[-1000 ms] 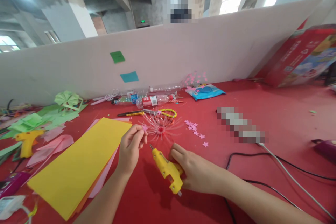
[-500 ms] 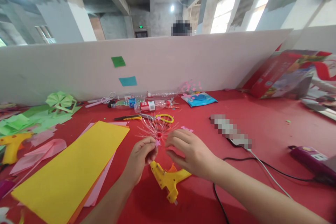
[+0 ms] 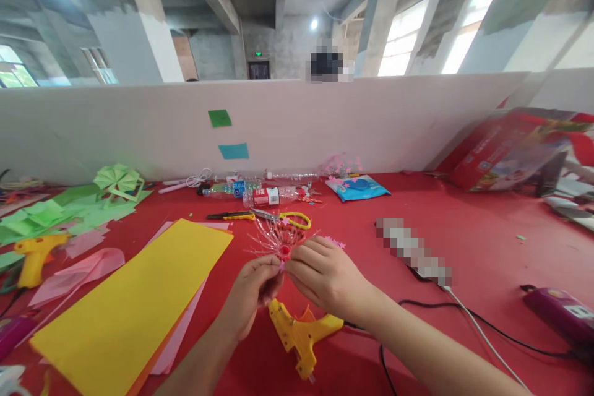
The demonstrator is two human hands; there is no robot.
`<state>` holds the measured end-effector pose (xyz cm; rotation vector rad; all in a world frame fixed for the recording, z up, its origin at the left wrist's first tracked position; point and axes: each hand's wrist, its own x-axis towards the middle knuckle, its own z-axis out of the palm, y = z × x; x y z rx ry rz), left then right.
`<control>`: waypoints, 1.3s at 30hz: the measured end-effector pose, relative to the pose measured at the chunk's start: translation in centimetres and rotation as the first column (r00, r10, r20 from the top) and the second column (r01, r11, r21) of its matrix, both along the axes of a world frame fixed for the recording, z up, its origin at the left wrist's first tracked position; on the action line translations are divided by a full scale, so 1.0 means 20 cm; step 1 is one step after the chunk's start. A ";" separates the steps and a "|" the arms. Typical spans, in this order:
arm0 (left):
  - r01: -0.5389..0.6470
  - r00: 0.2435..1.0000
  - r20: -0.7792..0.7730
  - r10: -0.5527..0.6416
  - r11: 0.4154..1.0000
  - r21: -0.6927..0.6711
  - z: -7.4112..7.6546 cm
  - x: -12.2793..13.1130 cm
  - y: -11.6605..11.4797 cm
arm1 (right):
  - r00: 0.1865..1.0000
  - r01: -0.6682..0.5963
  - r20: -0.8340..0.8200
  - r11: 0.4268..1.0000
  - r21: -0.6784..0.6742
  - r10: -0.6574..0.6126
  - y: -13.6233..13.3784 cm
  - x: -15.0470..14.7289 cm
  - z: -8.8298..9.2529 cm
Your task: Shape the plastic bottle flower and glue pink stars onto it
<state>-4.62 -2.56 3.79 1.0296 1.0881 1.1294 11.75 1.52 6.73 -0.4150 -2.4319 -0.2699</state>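
Observation:
My left hand [image 3: 255, 288] pinches a small pink star [image 3: 281, 266] between thumb and fingertips. My right hand [image 3: 325, 272] meets it from the right, its fingers bent and pressed together beside the star; whatever they grip is hidden. Just beyond my fingertips is a clear plastic bottle top cut into thin spread strips [image 3: 271, 232], with a red middle [image 3: 284, 251]. Another pink star [image 3: 285, 221] sits among its far strips. Below my hands, a yellow glue gun [image 3: 297, 331] lies on the red table [image 3: 352, 365].
Yellow paper sheets [image 3: 134, 303] lie left. Scissors [image 3: 297, 219], a utility knife [image 3: 232, 215] and plastic bottles [image 3: 266, 196] are beyond the hands. More pink stars [image 3: 336, 242], a blue packet [image 3: 359, 188], a phone-like object [image 3: 413, 250] with a cable and a purple tool [image 3: 557, 315] lie right.
My right hand has moved left and its fingers have closed in beside the star in my left hand. The view has tilted up slightly, so everything sits lower.

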 end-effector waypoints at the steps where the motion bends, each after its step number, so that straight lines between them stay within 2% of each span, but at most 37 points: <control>1: -0.009 1.000 -0.028 0.009 1.000 0.012 0.01 0.00 0.01 | 1.000 -0.009 -0.016 1.000 -0.008 0.009 0.01 0.00 0.01; 4: -0.045 0.968 -0.238 0.081 0.988 0.151 0.06 -0.04 0.04 | 0.988 -0.007 -0.154 0.992 -0.127 -0.013 0.08 0.01 0.04; 5: -0.054 0.929 -0.342 0.140 0.967 0.248 0.09 -0.05 0.05 | 0.975 0.005 -0.214 0.978 -0.210 -0.051 0.11 0.01 0.05; 6: -0.066 0.859 -0.451 0.242 0.926 0.371 0.11 -0.06 0.07 | 0.958 0.025 -0.264 0.949 -0.316 -0.113 0.14 0.01 0.06; 8: -0.007 0.653 -0.621 0.433 0.824 0.567 0.15 -0.08 0.12 | 0.925 0.024 -0.308 0.840 -0.541 -0.224 0.21 0.00 0.08; 10: 0.068 0.474 -0.692 0.544 0.761 0.645 0.17 -0.09 0.17 | 0.899 -0.001 -0.313 0.712 -0.702 -0.307 0.26 -0.02 0.07; 12: 0.130 0.377 -0.731 0.568 0.750 0.649 0.15 -0.07 0.22 | 0.891 -0.025 -0.294 0.611 -0.792 -0.345 0.29 -0.04 0.06; 16: 0.174 0.238 -0.752 0.615 0.734 0.656 0.08 -0.04 0.28 | 0.895 -0.040 -0.257 0.508 -0.860 -0.365 0.30 -0.05 0.02; 19: 0.155 0.225 -0.752 0.620 0.739 0.656 0.03 -0.04 0.29 | 0.896 -0.038 -0.218 0.424 -0.905 -0.386 0.30 -0.03 0.02; 22: 0.156 0.261 -0.746 0.613 0.736 0.659 0.01 -0.04 0.29 | 0.901 -0.050 -0.188 0.336 -0.940 -0.392 0.31 -0.03 0.02; 24: 0.157 0.300 -0.729 0.616 0.721 0.674 -0.01 -0.03 0.29 | 0.902 -0.061 -0.180 0.298 -0.953 -0.392 0.32 -0.04 0.02; 27: 0.122 0.352 -0.698 0.623 0.709 0.695 -0.03 -0.01 0.30 | 0.903 -0.064 -0.169 0.267 -0.962 -0.396 0.32 -0.05 0.01; 32: 0.086 0.393 -0.659 0.641 0.688 0.721 -0.05 0.01 0.31 | 0.904 -0.063 -0.154 0.233 -0.970 -0.399 0.32 -0.05 0.00; 39: 0.107 0.400 -0.651 0.646 0.672 0.733 -0.05 0.01 0.30 | 0.918 -0.059 -0.129 0.191 -0.980 -0.376 0.32 -0.05 -0.01</control>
